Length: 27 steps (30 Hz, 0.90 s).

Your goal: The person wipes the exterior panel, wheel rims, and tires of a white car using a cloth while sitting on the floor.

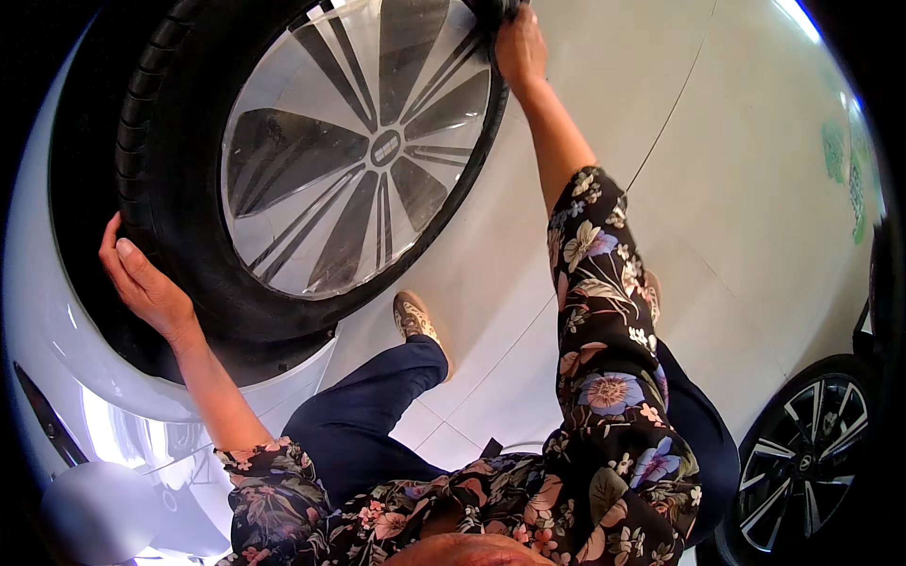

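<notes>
A car wheel with a black tyre [180, 177] fills the upper left. Its grey and black wheel cover [343, 233] seems to have clear film over it. My left hand [145, 279] is in the gap between tyre and wheel arch, its fingers against the tread and holding nothing. At the top, my right hand [522, 53] grips a dark, soft-looking item, perhaps a cloth [492, 13], at the tyre's far right edge. The frame's edge cuts off part of that item, so I cannot tell its full shape.
A glossy white car body [92, 339] curves around the wheel arch on the left. Behind my right leg, at the lower right, stands another car's alloy wheel [803, 463]. Pale floor tiles [658, 92] with thin joints lie under my feet.
</notes>
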Each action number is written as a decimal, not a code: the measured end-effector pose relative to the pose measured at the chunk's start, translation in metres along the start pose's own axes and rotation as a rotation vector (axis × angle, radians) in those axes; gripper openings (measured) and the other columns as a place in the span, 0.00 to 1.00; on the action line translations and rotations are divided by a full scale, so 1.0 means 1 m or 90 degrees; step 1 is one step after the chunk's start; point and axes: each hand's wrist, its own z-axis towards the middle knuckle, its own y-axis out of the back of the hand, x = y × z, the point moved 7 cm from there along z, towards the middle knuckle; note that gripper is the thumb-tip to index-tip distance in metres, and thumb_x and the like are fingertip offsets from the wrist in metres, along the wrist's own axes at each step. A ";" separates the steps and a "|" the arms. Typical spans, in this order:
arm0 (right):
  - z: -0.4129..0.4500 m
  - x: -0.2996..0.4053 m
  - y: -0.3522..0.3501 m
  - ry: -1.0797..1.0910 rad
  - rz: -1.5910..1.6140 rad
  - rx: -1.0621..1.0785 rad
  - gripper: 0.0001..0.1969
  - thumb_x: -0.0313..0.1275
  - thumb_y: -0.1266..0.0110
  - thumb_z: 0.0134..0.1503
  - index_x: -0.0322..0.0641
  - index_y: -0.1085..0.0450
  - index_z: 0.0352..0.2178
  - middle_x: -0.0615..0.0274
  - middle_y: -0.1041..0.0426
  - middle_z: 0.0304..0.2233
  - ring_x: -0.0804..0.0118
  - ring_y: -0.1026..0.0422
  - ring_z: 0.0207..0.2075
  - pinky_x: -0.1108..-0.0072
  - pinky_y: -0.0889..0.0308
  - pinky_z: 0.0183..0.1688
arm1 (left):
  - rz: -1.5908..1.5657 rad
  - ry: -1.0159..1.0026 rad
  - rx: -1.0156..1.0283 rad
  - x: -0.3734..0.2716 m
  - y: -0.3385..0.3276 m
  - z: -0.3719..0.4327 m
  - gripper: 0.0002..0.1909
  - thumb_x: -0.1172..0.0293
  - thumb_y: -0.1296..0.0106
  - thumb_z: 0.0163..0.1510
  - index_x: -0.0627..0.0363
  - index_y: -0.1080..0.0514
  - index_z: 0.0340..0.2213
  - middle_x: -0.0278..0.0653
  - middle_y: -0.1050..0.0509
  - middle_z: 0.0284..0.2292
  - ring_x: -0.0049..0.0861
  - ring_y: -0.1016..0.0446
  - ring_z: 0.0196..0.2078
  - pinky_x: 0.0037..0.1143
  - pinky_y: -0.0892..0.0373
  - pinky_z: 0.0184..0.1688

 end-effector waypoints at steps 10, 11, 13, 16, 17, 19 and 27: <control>-0.345 -0.075 -0.093 -0.286 -0.012 0.406 0.20 0.33 0.59 0.56 0.32 0.47 0.47 0.36 0.31 0.41 0.36 0.29 0.37 0.55 0.35 0.41 | -0.037 0.010 -0.002 -0.001 -0.009 -0.007 0.20 0.62 0.71 0.63 0.60 0.31 0.44 0.44 0.29 0.44 0.38 0.32 0.48 0.30 0.40 0.52; -0.367 -0.089 -0.090 -0.294 -0.001 0.449 0.20 0.34 0.58 0.56 0.31 0.46 0.46 0.35 0.30 0.39 0.35 0.29 0.37 0.55 0.35 0.41 | -0.056 0.018 0.001 -0.005 -0.017 -0.010 0.20 0.62 0.71 0.63 0.60 0.31 0.44 0.44 0.29 0.44 0.38 0.32 0.48 0.30 0.40 0.52; -0.390 -0.063 -0.093 -0.220 0.065 0.620 0.19 0.35 0.58 0.55 0.33 0.46 0.45 0.35 0.28 0.35 0.35 0.29 0.37 0.53 0.36 0.40 | -0.073 0.016 -0.003 0.003 -0.013 -0.010 0.21 0.63 0.70 0.63 0.60 0.30 0.44 0.44 0.28 0.44 0.38 0.32 0.48 0.29 0.40 0.53; -0.332 -0.072 -0.065 -0.324 0.098 0.361 0.15 0.35 0.58 0.57 0.35 0.41 0.41 0.33 0.30 0.38 0.37 0.31 0.41 0.59 0.37 0.44 | -0.048 0.015 -0.016 0.008 -0.006 -0.008 0.21 0.62 0.70 0.63 0.60 0.29 0.44 0.44 0.28 0.44 0.38 0.32 0.47 0.29 0.40 0.52; -0.287 -0.089 -0.047 -0.316 0.122 0.205 0.15 0.34 0.59 0.59 0.31 0.40 0.40 0.33 0.32 0.38 0.37 0.32 0.41 0.60 0.37 0.43 | -0.047 0.023 -0.006 0.004 -0.011 -0.008 0.21 0.62 0.70 0.63 0.60 0.29 0.44 0.44 0.28 0.44 0.38 0.32 0.47 0.29 0.40 0.52; -0.204 -0.096 -0.017 -0.233 0.173 0.046 0.15 0.33 0.57 0.59 0.29 0.42 0.41 0.35 0.32 0.37 0.35 0.33 0.39 0.57 0.38 0.41 | -0.040 0.018 -0.017 -0.001 -0.007 -0.005 0.22 0.61 0.71 0.63 0.59 0.29 0.44 0.44 0.28 0.44 0.38 0.31 0.47 0.29 0.40 0.52; -0.251 -0.108 -0.088 -0.371 -0.052 0.311 0.25 0.38 0.58 0.58 0.33 0.49 0.52 0.39 0.36 0.49 0.38 0.32 0.45 0.58 0.36 0.47 | -0.045 0.041 -0.029 0.002 -0.013 -0.011 0.22 0.60 0.70 0.62 0.57 0.28 0.42 0.42 0.27 0.43 0.37 0.31 0.46 0.29 0.39 0.51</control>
